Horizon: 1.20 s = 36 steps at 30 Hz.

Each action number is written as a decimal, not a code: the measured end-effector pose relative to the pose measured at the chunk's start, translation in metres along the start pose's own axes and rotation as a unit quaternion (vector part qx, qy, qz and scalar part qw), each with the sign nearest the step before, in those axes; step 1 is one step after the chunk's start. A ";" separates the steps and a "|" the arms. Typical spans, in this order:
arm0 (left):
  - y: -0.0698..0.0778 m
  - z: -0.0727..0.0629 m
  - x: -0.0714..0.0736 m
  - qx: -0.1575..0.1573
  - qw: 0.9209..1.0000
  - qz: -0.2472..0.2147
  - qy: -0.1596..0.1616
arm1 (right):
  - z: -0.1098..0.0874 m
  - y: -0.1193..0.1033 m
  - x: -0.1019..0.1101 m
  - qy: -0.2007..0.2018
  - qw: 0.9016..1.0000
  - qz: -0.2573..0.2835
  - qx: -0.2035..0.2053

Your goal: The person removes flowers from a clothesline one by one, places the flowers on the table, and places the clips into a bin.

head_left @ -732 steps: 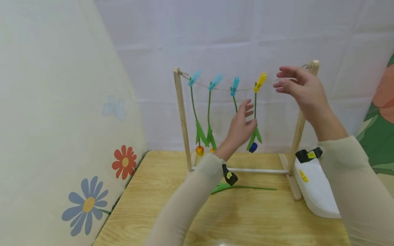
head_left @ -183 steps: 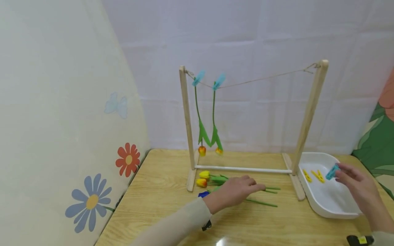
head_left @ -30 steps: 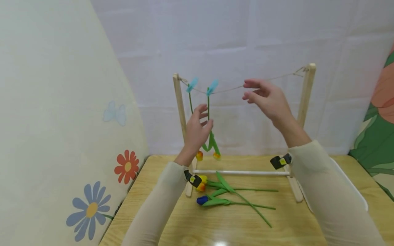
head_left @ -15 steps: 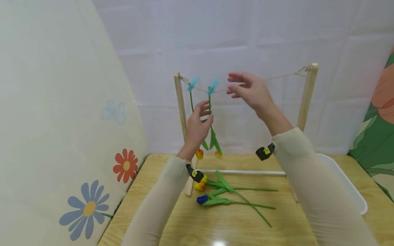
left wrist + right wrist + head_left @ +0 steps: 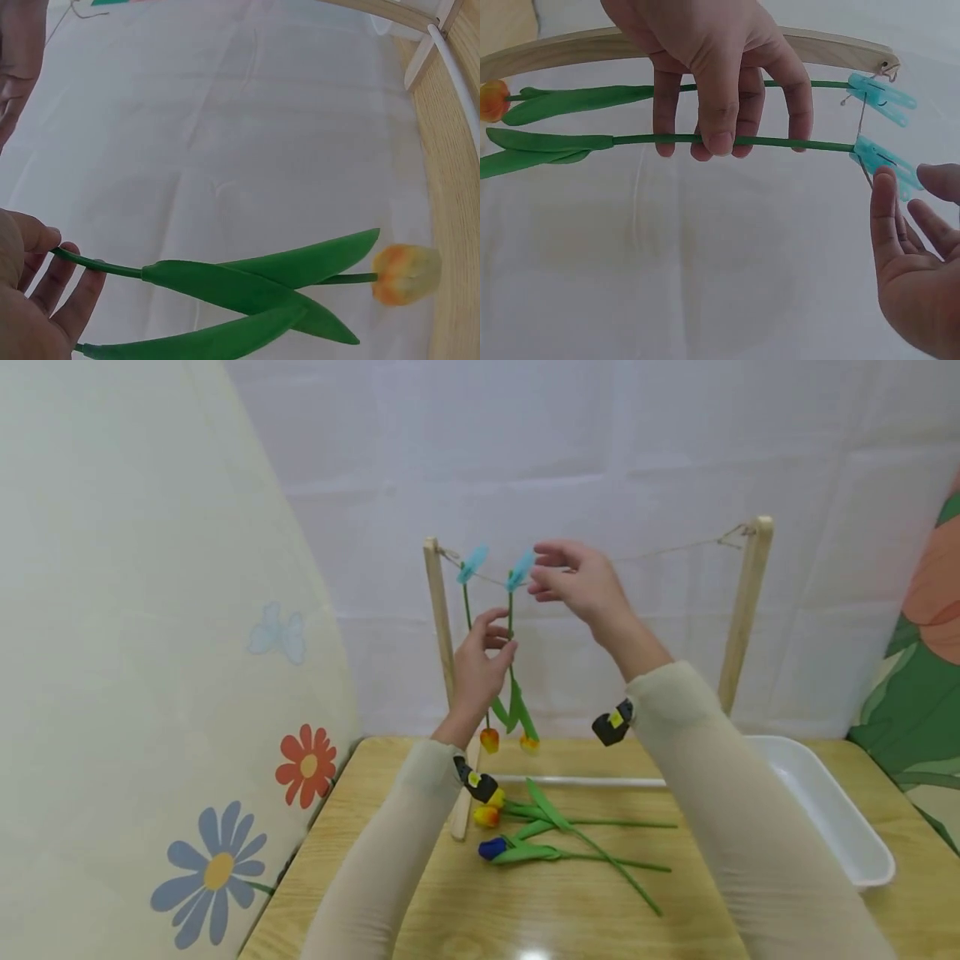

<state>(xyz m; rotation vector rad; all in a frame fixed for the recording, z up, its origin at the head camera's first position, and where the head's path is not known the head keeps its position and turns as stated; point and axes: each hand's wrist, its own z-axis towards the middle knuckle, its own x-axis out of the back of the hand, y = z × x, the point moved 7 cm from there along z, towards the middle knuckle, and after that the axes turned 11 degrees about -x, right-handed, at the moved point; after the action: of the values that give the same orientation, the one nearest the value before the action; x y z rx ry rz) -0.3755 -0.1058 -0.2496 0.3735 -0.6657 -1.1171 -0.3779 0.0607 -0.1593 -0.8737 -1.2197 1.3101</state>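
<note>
Two artificial tulips hang head down from a string [image 5: 660, 551], each held by a light blue clothespin. My left hand [image 5: 483, 668] pinches the stem of the right-hand tulip [image 5: 259, 292] between thumb and fingers, below its clip. In the right wrist view, the left hand's thumb lies across this stem, with fingers behind it. My right hand [image 5: 581, 585] is raised beside the right-hand clothespin [image 5: 885, 161], thumb and fingers spread apart, fingertips right at its handles. The other tulip [image 5: 585, 103] hangs behind, under its own clothespin [image 5: 881, 97].
A wooden frame [image 5: 742, 618] with a white crossbar [image 5: 585, 782] carries the string. Several tulips lie on the table [image 5: 480, 906], among them a blue one [image 5: 492, 848] and an orange-yellow one [image 5: 486, 816]. To the right is a white tray [image 5: 840, 802], partly hidden by my right sleeve.
Over the last second my right hand has moved left along the string to the second clothespin. My left hand has come onto that tulip's stem. Earlier, two more hanging tulips were taken down.
</note>
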 end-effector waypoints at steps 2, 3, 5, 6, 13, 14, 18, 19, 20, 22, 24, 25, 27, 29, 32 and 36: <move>0.000 0.000 0.001 0.000 1.000 -0.003 -0.001 | 0.003 0.001 -0.002 -0.001 1.000 0.006 -0.008; 0.000 0.001 0.001 -0.001 1.000 -0.004 -0.001 | 0.004 0.001 -0.002 0.000 1.000 0.010 -0.012; 0.001 0.001 0.001 -0.003 1.000 -0.008 -0.001 | 0.005 0.001 -0.002 0.003 1.000 0.021 -0.018; 0.001 0.002 0.001 -0.004 1.000 -0.008 0.000 | 0.006 0.001 -0.002 0.004 0.999 0.027 -0.022; 0.005 0.001 0.001 -0.010 0.999 -0.034 0.000 | 0.007 -0.001 -0.005 -0.001 0.998 0.037 -0.041; 0.006 0.001 0.001 -0.012 0.999 -0.037 0.001 | 0.007 -0.002 -0.005 -0.002 0.998 0.036 -0.042; 0.006 -0.001 0.001 -0.016 0.999 -0.042 0.005 | 0.007 -0.004 -0.007 -0.003 0.998 0.046 -0.044; 0.007 -0.001 0.001 -0.017 0.999 -0.042 0.006 | 0.007 -0.005 -0.007 -0.003 0.998 0.051 -0.046; 0.007 -0.002 0.001 -0.018 0.999 -0.043 0.008 | 0.007 -0.005 -0.008 -0.003 0.997 0.056 -0.047; 0.007 -0.003 0.001 -0.019 0.999 -0.043 0.009 | 0.007 -0.006 -0.008 -0.004 0.997 0.067 -0.049; 0.008 -0.003 0.000 -0.023 0.999 -0.045 0.010 | 0.007 -0.006 -0.009 -0.003 0.996 0.077 -0.050; 0.008 -0.002 0.000 -0.024 0.999 -0.046 0.010 | 0.007 -0.006 -0.009 -0.003 0.995 0.081 -0.051; 0.008 -0.002 -0.001 -0.027 0.999 -0.045 0.008 | 0.007 -0.006 -0.008 -0.001 0.995 0.084 -0.053; 0.009 -0.001 -0.001 -0.029 0.999 -0.043 0.007 | 0.007 -0.006 -0.007 0.000 0.995 0.086 -0.057; 0.009 -0.001 -0.001 -0.035 0.999 -0.029 0.008 | 0.005 -0.008 -0.006 0.007 0.996 0.077 -0.054; 0.008 -0.001 0.000 -0.041 0.999 -0.007 0.011 | 0.003 -0.013 -0.003 0.028 0.996 0.083 -0.033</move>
<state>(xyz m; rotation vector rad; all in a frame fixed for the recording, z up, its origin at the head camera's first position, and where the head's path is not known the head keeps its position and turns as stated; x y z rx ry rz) -0.3691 -0.1028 -0.2457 0.3203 -0.5963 -1.1477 -0.3777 0.0561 -0.1469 -1.0711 -1.1717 1.3739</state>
